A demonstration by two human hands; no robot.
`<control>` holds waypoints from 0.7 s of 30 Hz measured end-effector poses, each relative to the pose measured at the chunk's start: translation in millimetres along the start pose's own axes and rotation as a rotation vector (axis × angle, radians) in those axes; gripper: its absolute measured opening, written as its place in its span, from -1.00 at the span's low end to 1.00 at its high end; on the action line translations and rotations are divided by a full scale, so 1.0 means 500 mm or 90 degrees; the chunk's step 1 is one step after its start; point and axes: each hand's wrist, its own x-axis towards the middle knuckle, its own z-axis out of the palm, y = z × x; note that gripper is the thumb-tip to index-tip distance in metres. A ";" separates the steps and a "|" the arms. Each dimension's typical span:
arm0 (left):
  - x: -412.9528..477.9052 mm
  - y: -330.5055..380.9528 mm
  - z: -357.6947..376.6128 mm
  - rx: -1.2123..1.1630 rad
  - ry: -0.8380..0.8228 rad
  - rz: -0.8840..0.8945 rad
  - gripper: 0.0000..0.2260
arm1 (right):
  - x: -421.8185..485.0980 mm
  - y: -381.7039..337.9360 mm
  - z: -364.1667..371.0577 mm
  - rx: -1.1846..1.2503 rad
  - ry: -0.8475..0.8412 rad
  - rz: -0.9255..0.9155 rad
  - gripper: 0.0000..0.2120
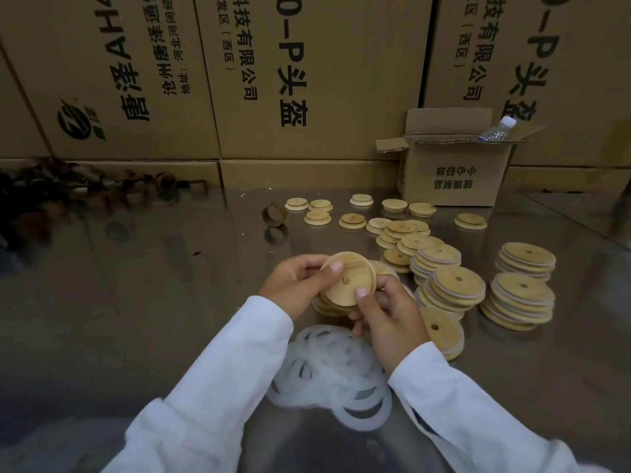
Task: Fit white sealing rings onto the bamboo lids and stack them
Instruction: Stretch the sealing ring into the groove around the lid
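Bamboo lid [348, 279], tilted, is held between both hands. Left hand [293, 285] curls round its left rim, thumb on top, other fingers hidden behind. Right hand [389, 312] pinches the lower right edge, thumb on the face. White sealing rings [334, 370] lie heaped just below the right fingers, partly covered by sleeves [239, 363]. Lid stacks [519, 295] stand right of those fingers.

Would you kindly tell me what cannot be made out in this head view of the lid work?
1. Head view, the held lid: whether a ring sits on it. Its far face is turned away, and the left hand and right hand cover its edge.
2. Head view, the dark pile: blurred, dim and cut off by the left edge.
3. Head view, the open carton: its walls hide the contents, except a bottle.
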 end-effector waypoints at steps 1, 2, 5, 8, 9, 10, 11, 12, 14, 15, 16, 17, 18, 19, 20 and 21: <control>0.001 -0.007 0.000 -0.014 -0.005 0.014 -0.81 | 0.000 0.001 0.000 -0.001 -0.005 -0.003 -0.93; 0.002 -0.014 -0.001 -0.035 -0.006 0.032 -0.89 | 0.000 0.003 0.000 -0.003 -0.010 -0.004 -0.93; 0.004 -0.027 -0.014 -0.109 -0.010 0.065 -0.83 | 0.002 0.007 -0.001 0.001 -0.009 0.012 -0.97; 0.008 -0.039 -0.024 -0.187 0.017 0.035 -0.88 | 0.004 0.017 -0.005 -0.073 0.003 0.016 -0.95; 0.008 -0.041 -0.025 -0.208 0.032 0.019 -0.92 | 0.004 0.022 -0.010 -0.148 -0.005 0.001 -0.92; 0.009 -0.044 -0.025 -0.223 0.047 0.007 -0.93 | 0.003 0.026 -0.015 -0.234 -0.028 -0.017 -0.89; 0.010 -0.045 -0.024 -0.236 0.057 -0.004 -0.91 | 0.002 0.028 -0.018 -0.318 -0.065 -0.030 -0.88; 0.010 -0.045 -0.024 -0.246 0.062 -0.010 -0.90 | -0.001 0.031 -0.019 -0.390 -0.104 -0.042 -0.88; 0.010 -0.046 -0.023 -0.261 0.062 -0.018 -0.90 | -0.002 0.037 -0.020 -0.479 -0.150 -0.067 -0.94; 0.010 -0.047 -0.023 -0.263 0.058 -0.021 -0.91 | -0.001 0.037 -0.020 -0.503 -0.155 -0.070 -0.97; 0.010 -0.048 -0.023 -0.263 0.054 -0.022 -0.91 | 0.000 0.036 -0.020 -0.522 -0.154 -0.071 -0.96; 0.010 -0.048 -0.022 -0.263 0.049 -0.023 -0.91 | 0.001 0.036 -0.020 -0.540 -0.155 -0.069 -0.91; 0.010 -0.048 -0.021 -0.263 0.042 -0.023 -0.91 | 0.002 0.036 -0.021 -0.555 -0.156 -0.066 -0.88; 0.009 -0.047 -0.020 -0.265 0.034 -0.024 -0.91 | 0.003 0.036 -0.021 -0.564 -0.156 -0.065 -0.87; 0.008 -0.046 -0.018 -0.267 0.026 -0.025 -0.90 | 0.002 0.034 -0.021 -0.566 -0.156 -0.066 -0.88; 0.007 -0.044 -0.017 -0.269 0.018 -0.025 -0.90 | 0.001 0.033 -0.021 -0.561 -0.155 -0.067 -0.92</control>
